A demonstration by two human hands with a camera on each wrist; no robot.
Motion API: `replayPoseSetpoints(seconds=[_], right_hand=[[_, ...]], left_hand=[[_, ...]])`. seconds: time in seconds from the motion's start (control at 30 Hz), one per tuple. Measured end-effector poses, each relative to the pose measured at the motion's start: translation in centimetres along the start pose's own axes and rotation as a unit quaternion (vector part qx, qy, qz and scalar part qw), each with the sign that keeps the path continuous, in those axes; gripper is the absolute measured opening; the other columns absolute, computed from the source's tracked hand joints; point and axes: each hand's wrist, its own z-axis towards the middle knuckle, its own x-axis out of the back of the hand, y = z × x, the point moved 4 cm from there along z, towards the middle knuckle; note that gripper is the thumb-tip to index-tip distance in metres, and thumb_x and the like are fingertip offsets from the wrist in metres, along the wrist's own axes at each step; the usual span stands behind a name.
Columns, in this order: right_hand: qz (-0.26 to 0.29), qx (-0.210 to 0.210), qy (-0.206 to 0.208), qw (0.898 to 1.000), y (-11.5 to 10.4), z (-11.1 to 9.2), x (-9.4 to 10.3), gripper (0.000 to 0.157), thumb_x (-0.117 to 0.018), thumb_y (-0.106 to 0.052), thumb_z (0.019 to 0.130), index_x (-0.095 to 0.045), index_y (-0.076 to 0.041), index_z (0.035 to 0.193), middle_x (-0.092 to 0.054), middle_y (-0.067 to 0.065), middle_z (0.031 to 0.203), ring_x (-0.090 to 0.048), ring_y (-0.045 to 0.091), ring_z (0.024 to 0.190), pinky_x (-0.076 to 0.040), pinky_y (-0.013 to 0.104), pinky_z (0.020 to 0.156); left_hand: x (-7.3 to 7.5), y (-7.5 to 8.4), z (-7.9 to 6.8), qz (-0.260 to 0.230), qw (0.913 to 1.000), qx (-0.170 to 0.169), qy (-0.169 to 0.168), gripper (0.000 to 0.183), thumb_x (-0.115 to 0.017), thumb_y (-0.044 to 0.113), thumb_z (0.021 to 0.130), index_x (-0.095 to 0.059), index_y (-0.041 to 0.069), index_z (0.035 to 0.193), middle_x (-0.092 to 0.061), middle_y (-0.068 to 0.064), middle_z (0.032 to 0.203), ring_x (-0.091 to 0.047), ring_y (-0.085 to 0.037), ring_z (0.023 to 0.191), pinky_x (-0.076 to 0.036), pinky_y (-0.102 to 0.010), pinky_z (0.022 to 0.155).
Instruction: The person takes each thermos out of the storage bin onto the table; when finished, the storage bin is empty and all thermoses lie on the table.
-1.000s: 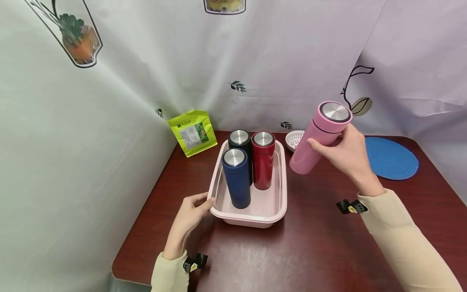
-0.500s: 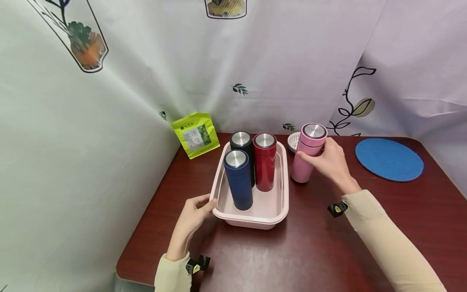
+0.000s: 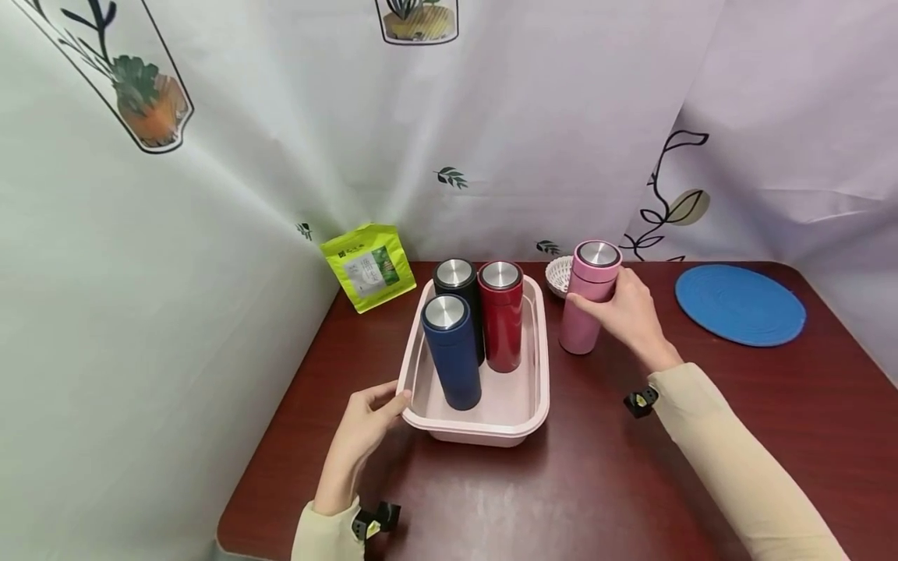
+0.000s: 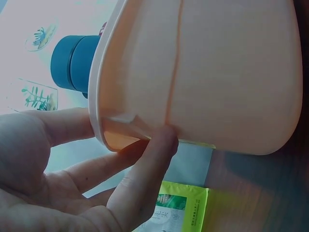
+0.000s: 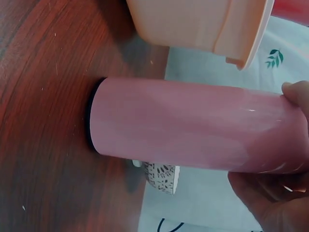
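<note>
My left hand (image 3: 365,425) pinches the near left corner of a pale pink plastic basin (image 3: 484,428), thumb over the rim and fingers against the outer wall. Inside the basin stand a navy blue thermos (image 3: 454,362), a black thermos (image 3: 471,304) and a red thermos (image 3: 503,327), all with steel-topped lids. My right hand (image 3: 627,312) grips a pink thermos (image 3: 581,323) near its top, to the right of the basin. This thermos is upright, and its dark base (image 5: 94,116) appears to rest on the table in the right wrist view.
Behind the pink thermos is a small white basket (image 3: 558,274), partly hidden. A round blue mat (image 3: 740,304) lies at the back right of the brown table (image 3: 582,483). A lime-green pouch (image 3: 369,267) leans against the patterned wall covering at the back left.
My right hand has lowered the pink thermos, moved it slightly left and brought it from tilted to upright. My left hand has kept its hold on the basin.
</note>
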Motion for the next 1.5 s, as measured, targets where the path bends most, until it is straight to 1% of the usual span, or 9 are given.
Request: replayPoseSetpoints(seconds=[0.3,0.47,0.57,0.67,0.83,0.97,1.1,1.3,1.5], right_hand=[[-0.009,-0.020,0.024,0.999,-0.4,-0.8,-0.7,0.088,-0.077,-0.051,0.078,-0.041,0.003,0.137,-0.049,0.024,0.122,-0.049,0.041,0.111,-0.042,0.060,0.093],[0.018,-0.014,0.086,0.996,-1.6,-1.3,0.6,0.105,-0.083,-0.046,0.073,-0.024,-0.005,0.150,-0.039,0.024,0.130,-0.043,0.037,0.118,-0.040,0.054,0.098],[0.044,0.022,0.140,0.989,-2.7,-1.9,1.9,0.107,-0.086,-0.037,0.071,-0.023,-0.007,0.151,-0.035,0.023,0.133,-0.039,0.033,0.124,-0.036,0.049,0.104],[0.065,0.090,0.185,0.976,-3.9,-2.7,2.9,0.100,-0.088,-0.027,0.069,-0.031,-0.006,0.149,-0.038,0.022,0.134,-0.042,0.032,0.124,-0.036,0.043,0.105],[0.069,0.194,0.211,0.955,-6.1,-3.8,3.3,0.090,-0.084,-0.027,0.070,-0.041,-0.004,0.146,-0.045,0.023,0.137,-0.047,0.034,0.124,-0.040,0.040,0.107],[0.065,0.230,0.196,0.951,-7.2,-4.1,2.6,0.094,-0.082,-0.034,0.070,-0.040,-0.002,0.147,-0.046,0.022,0.140,-0.045,0.033,0.129,-0.038,0.038,0.111],[0.066,0.238,0.138,0.959,-8.1,-4.1,1.1,0.094,-0.086,-0.029,0.069,-0.040,0.000,0.147,-0.047,0.021,0.142,-0.044,0.031,0.132,-0.038,0.043,0.111],[0.079,0.183,0.029,0.980,-8.6,-3.8,-1.5,0.098,-0.089,-0.027,0.071,-0.037,-0.005,0.150,-0.046,0.015,0.148,-0.046,0.031,0.134,-0.040,0.050,0.109],[0.087,0.138,-0.061,0.985,-8.7,-3.1,-3.8,0.097,-0.086,-0.034,0.074,-0.034,-0.003,0.151,-0.047,0.016,0.148,-0.052,0.033,0.129,-0.045,0.048,0.104]], left_hand=[[0.1,0.0,-0.1,-0.003,1.0000,-0.001,0.001,0.035,-0.063,0.005,0.092,-0.061,-0.011,0.123,-0.065,-0.031,0.113,-0.070,-0.026,0.087,-0.059,-0.035,0.078],[0.0,0.0,0.0,-0.010,1.0000,0.001,0.001,0.035,-0.064,0.005,0.092,-0.061,-0.011,0.123,-0.065,-0.030,0.114,-0.070,-0.030,0.090,-0.059,-0.035,0.078],[0.0,0.0,0.0,-0.013,0.9999,0.002,0.001,0.036,-0.065,0.005,0.092,-0.061,-0.011,0.124,-0.065,-0.030,0.114,-0.070,-0.030,0.090,-0.059,-0.034,0.077],[0.0,0.0,-0.1,-0.010,0.9999,0.001,-0.002,0.036,-0.064,0.006,0.092,-0.061,-0.010,0.124,-0.065,-0.029,0.115,-0.069,-0.030,0.092,-0.059,-0.032,0.078],[0.0,0.1,-0.1,-0.001,1.0000,-0.005,-0.002,0.036,-0.064,0.007,0.093,-0.062,-0.009,0.125,-0.065,-0.030,0.115,-0.069,-0.029,0.094,-0.058,-0.031,0.078],[0.1,0.0,0.0,0.007,0.9999,-0.007,0.000,0.036,-0.064,0.007,0.093,-0.061,-0.009,0.124,-0.066,-0.030,0.113,-0.069,-0.028,0.092,-0.058,-0.037,0.080],[0.1,-0.1,0.1,0.017,0.9998,-0.009,0.002,0.035,-0.064,0.007,0.093,-0.062,-0.010,0.123,-0.067,-0.030,0.110,-0.069,-0.024,0.089,-0.058,-0.043,0.082],[-0.1,0.0,0.2,0.026,0.9996,-0.007,0.005,0.035,-0.065,0.009,0.093,-0.062,-0.009,0.123,-0.067,-0.029,0.108,-0.068,-0.021,0.087,-0.058,-0.042,0.082],[-0.2,0.0,-0.1,0.021,0.9997,-0.003,0.009,0.037,-0.064,0.010,0.094,-0.060,-0.009,0.126,-0.067,-0.028,0.111,-0.068,-0.023,0.092,-0.057,-0.043,0.086]])
